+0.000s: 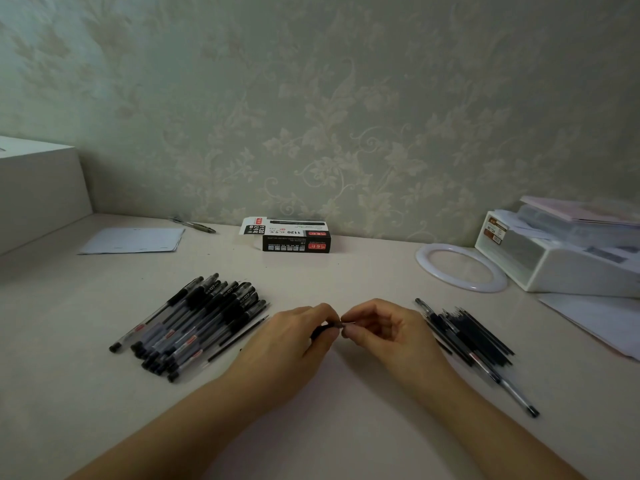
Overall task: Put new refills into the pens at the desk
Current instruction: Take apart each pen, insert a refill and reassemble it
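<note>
Both bare forearms reached over the pale worktop (pixel 346 271), where the left hand (pixel 294 332) gripped a black-capped clear plastic pen (pixel 320 331) and the right hand (pixel 379 327) pinched its tip, the hands nearly touching. Left of them lay a heap of black-capped clear pens (pixel 194 323); right lay a bundle of thin dark refills (pixel 474 332).

The left hand (pixel 300 330) hides most of the pen (pixel 320 331) it grips.
</note>
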